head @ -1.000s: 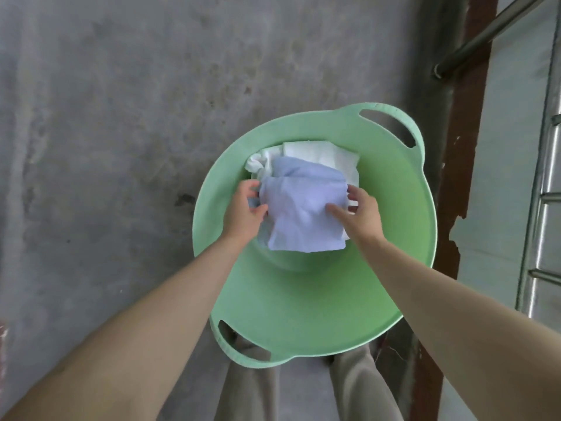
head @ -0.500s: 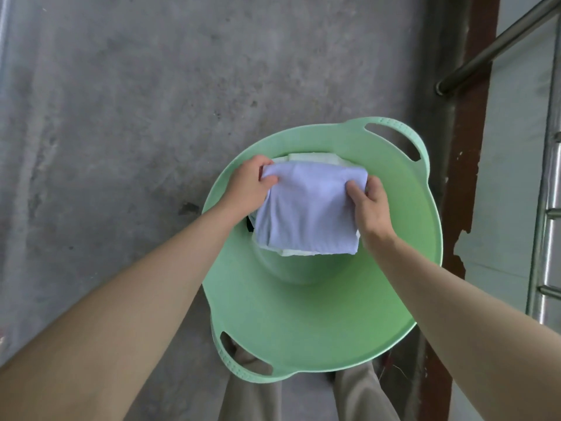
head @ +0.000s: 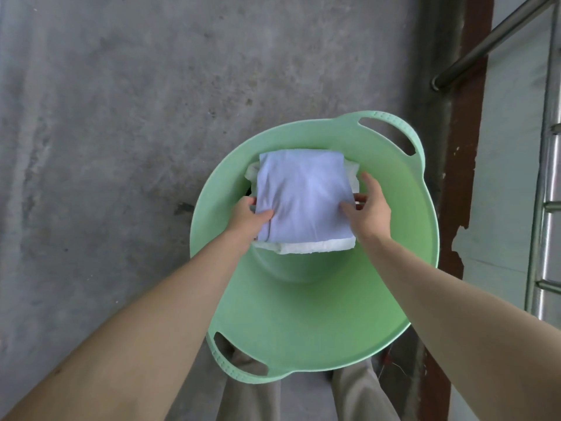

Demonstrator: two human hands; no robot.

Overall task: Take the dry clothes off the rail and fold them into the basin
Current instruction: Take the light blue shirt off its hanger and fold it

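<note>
A folded lavender cloth (head: 303, 196) lies flat on top of a folded white cloth (head: 315, 247) inside the round green basin (head: 306, 323). My left hand (head: 247, 217) pinches the lavender cloth's near left edge, with the thumb on top. My right hand (head: 368, 208) is at the cloth's right edge. Its thumb rests on the fabric and its fingers are spread and fairly straight beside the stack. The white cloth shows only along the near edge and at the far corners.
The basin sits on a grey concrete floor (head: 106, 147), with handle cut-outs at far right and near left. A metal rail (head: 491, 41) and a steel rack (head: 546, 208) stand at the right, beside a rust-brown post (head: 464, 147). My trouser legs (head: 249, 399) show below.
The lavender cloth has been spread flat on the white cloth. Both hands slid from its far corners back toward its near edge, and the right hand's fingers have loosened.
</note>
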